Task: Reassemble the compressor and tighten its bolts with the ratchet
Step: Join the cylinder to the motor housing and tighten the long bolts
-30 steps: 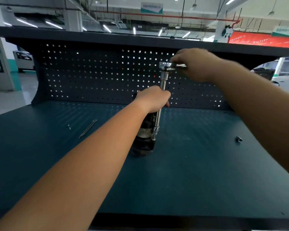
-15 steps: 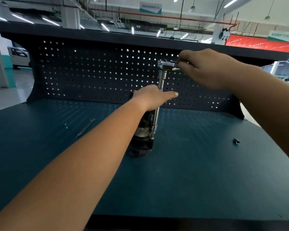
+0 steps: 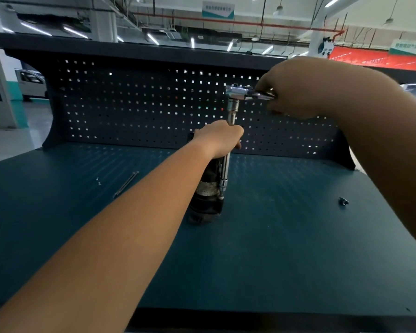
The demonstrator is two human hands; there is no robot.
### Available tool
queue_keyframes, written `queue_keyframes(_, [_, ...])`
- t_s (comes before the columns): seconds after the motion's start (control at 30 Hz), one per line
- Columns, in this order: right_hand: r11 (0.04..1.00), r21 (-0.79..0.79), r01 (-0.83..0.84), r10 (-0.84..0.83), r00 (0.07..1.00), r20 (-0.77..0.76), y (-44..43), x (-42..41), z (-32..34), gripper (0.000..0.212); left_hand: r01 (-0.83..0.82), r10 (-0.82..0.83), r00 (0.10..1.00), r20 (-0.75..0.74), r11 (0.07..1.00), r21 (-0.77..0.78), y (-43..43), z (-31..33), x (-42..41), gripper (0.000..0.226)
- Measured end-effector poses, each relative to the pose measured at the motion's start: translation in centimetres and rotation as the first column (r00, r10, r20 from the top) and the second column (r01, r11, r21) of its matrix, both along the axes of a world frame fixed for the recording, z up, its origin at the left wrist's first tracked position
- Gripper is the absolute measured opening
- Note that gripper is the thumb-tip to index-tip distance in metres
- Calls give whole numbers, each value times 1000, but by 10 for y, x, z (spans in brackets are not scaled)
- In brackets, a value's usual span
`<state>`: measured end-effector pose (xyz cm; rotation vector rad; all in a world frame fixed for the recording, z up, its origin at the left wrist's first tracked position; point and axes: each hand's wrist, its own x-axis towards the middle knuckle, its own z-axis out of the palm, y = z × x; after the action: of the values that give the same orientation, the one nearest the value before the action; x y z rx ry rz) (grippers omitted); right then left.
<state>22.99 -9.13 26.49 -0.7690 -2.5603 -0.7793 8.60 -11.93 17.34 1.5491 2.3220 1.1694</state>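
The compressor (image 3: 207, 195) stands upright mid-frame on the bench (image 3: 274, 248). The left hand (image 3: 220, 138) curls round its top. Upper right, the right hand (image 3: 305, 90) grips the ratchet (image 3: 238, 92) handle.

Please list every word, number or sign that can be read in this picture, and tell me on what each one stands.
No text can be read for certain.
Hanging ceiling sign: a line of characters, too blurred to read.
Green and white sign at far right: characters, too blurred.
Red banner: faint marks, unreadable.
Silver band on the compressor: print too small to read.
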Motion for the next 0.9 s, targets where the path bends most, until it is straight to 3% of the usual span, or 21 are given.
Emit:
queue_keyframes(0.13, [999,-48,-8,5,998,-56,28,-16,-3,45,18,-18,1000,0,1000,-14,2,0,1,35])
queue_keyframes(0.37, [943,-157,-294,247,933,-262,51,-40,-28,30,-3,3,998,-65,1000,1,8,-3,9,39])
queue_keyframes(0.53, [953,-91,-288,266,944,-196,61,-23,-16,29,-70,64,982,-176,997,-28,9,-4,5,49])
queue_keyframes(0.67, [977,-19,-212,208,971,-115,64,-5,-8,37,-80,64,978,-201,994,-74,8,-3,5,95])
queue_keyframes(0.83, [990,-75,-116,111,992,-61,64,16,-5,44,-102,78,968,-237,991,-89,8,1,7,79])
queue_keyframes(0.9, [995,-60,-75,74,997,-23,57,21,-5,59,-120,98,966,-239,989,-82,8,1,9,77])
